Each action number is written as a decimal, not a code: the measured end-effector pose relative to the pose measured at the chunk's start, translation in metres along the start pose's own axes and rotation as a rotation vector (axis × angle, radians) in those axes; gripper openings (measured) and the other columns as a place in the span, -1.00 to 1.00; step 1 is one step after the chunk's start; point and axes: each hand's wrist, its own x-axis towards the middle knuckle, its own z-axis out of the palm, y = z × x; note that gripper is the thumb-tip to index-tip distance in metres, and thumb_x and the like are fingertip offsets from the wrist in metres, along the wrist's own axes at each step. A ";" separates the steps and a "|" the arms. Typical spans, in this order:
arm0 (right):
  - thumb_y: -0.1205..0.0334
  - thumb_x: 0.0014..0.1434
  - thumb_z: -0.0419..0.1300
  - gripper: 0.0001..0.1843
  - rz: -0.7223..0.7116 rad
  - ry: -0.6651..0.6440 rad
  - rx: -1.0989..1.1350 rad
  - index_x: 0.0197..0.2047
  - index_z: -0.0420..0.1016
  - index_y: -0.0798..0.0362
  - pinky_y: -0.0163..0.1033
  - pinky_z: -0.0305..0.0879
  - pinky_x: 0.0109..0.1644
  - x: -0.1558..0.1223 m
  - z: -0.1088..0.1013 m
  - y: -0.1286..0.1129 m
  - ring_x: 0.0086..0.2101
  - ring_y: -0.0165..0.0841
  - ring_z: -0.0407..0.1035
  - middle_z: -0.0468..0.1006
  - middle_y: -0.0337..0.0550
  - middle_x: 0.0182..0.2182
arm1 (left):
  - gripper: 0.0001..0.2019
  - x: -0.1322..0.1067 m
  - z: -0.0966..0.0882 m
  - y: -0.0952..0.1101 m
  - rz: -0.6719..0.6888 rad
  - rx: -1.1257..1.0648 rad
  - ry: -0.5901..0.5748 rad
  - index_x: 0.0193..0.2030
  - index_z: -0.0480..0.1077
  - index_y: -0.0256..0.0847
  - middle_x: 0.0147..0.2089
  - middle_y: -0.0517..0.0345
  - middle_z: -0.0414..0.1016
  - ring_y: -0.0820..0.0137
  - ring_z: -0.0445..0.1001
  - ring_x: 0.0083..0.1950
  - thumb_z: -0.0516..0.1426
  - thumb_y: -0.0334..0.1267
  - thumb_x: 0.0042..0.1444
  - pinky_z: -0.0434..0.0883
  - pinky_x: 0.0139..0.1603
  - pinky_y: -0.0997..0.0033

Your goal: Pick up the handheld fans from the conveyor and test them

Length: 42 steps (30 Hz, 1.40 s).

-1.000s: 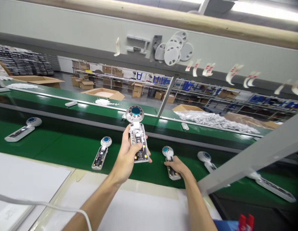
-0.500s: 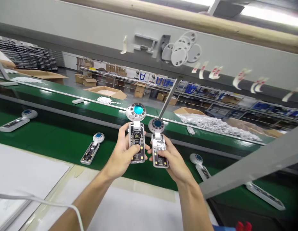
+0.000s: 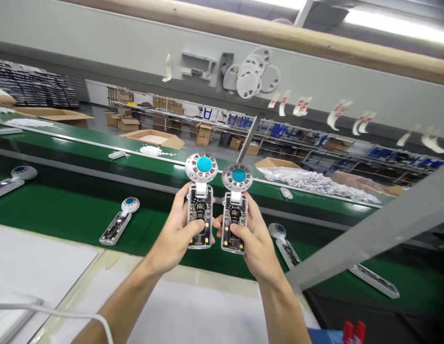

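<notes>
My left hand [image 3: 175, 236] is closed around an unfinished handheld fan [image 3: 200, 215], its thumb pressed on the exposed black circuit board. A second, matching handheld fan [image 3: 234, 222] is in my right hand [image 3: 259, 239], the thumb likewise on its board. Both stand upright side by side, slightly apart, with round vented heads and blue centre discs facing me. The fingers behind them are mostly hidden. Below and beyond my hands runs a green conveyor belt [image 3: 150, 239], where another fan [image 3: 119, 221] lies to the left and one more [image 3: 284, 243] to the right.
A grey post [image 3: 351, 246] slants across the right side. Overhead, a grey beam [image 3: 117, 52] carries taped-on sample parts [image 3: 248, 79]. White parts [image 3: 315, 184] are heaped on the far belt. A white cable [image 3: 64, 313] crosses the lower left; red-capped pens [image 3: 352, 332] stand lower right.
The fan in my right hand has risen slightly and turned to face me more squarely, now level with the left one. My view has shifted a little to the right.
</notes>
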 end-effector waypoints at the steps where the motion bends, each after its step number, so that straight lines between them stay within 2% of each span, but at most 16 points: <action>1: 0.26 0.16 0.22 -0.19 -0.004 0.004 -0.007 0.40 -0.03 -0.16 -0.13 0.52 -0.20 0.000 0.000 0.000 -0.19 -0.27 0.49 0.45 -0.10 0.04 | -0.27 0.000 0.000 0.000 -0.001 -0.001 0.004 0.35 -0.02 0.03 0.25 -0.10 0.35 0.22 0.60 -0.13 0.24 -0.30 0.11 0.56 -0.35 0.37; 9: 0.27 0.22 0.20 -0.22 -0.089 -0.008 -0.028 0.41 -0.04 -0.22 -0.05 0.51 -0.14 -0.005 0.002 0.000 -0.16 -0.25 0.47 0.43 -0.10 0.06 | -0.30 0.001 -0.002 -0.003 0.015 -0.007 0.004 0.33 0.01 0.01 0.20 -0.09 0.40 0.23 0.60 -0.16 0.23 -0.31 0.10 0.60 -0.30 0.25; 19: 0.28 0.21 0.19 -0.21 -0.057 0.001 -0.008 0.41 -0.06 -0.19 -0.08 0.51 -0.21 -0.007 0.008 -0.006 -0.22 -0.25 0.48 0.49 -0.12 -0.08 | -0.31 0.001 -0.002 -0.004 0.005 -0.019 -0.002 0.33 0.00 0.02 0.21 -0.09 0.38 0.28 0.59 -0.20 0.23 -0.31 0.12 0.59 -0.31 0.28; 24: 0.29 0.17 0.20 -0.14 -0.029 -0.043 -0.011 0.43 -0.11 -0.20 -0.04 0.51 -0.17 -0.007 0.004 -0.008 -0.26 -0.26 0.49 0.52 -0.16 -0.15 | -0.26 0.001 -0.004 -0.005 -0.011 -0.032 -0.028 0.35 -0.02 0.06 0.26 -0.09 0.34 0.18 0.57 -0.05 0.25 -0.30 0.11 0.59 -0.27 0.30; 30: 0.34 0.12 0.20 -0.09 0.005 -0.045 -0.007 0.43 -0.12 -0.21 -0.06 0.52 -0.21 -0.008 0.002 -0.010 -0.30 -0.29 0.50 0.53 -0.19 -0.13 | -0.28 0.001 -0.002 -0.006 -0.007 -0.038 -0.022 0.34 -0.02 0.05 0.24 -0.08 0.35 0.17 0.57 -0.03 0.25 -0.31 0.12 0.58 -0.28 0.33; 36: 0.38 0.10 0.20 -0.09 -0.008 -0.012 -0.030 0.43 -0.08 -0.18 -0.11 0.51 -0.21 -0.008 0.003 -0.010 -0.14 -0.22 0.50 0.52 -0.13 -0.06 | -0.34 0.002 -0.004 -0.008 0.023 -0.027 -0.011 0.33 -0.01 0.04 0.21 -0.05 0.38 0.35 0.57 -0.26 0.19 -0.33 0.16 0.58 -0.28 0.27; 39: 0.33 0.15 0.19 -0.14 -0.001 -0.027 -0.001 0.43 -0.08 -0.17 -0.08 0.52 -0.21 -0.008 0.003 -0.010 -0.27 -0.27 0.51 0.53 -0.13 -0.09 | -0.34 0.002 -0.006 -0.009 0.028 -0.024 -0.002 0.33 0.00 0.01 0.22 -0.07 0.37 0.37 0.56 -0.29 0.19 -0.34 0.16 0.57 -0.31 0.29; 42: 0.32 0.18 0.18 -0.17 -0.003 -0.007 0.005 0.43 -0.07 -0.16 -0.13 0.50 -0.26 -0.008 0.003 -0.010 -0.28 -0.28 0.50 0.54 -0.14 -0.12 | -0.33 0.002 -0.006 -0.009 0.044 -0.021 -0.005 0.34 -0.02 0.02 0.24 -0.07 0.35 0.34 0.56 -0.24 0.18 -0.36 0.16 0.57 -0.33 0.31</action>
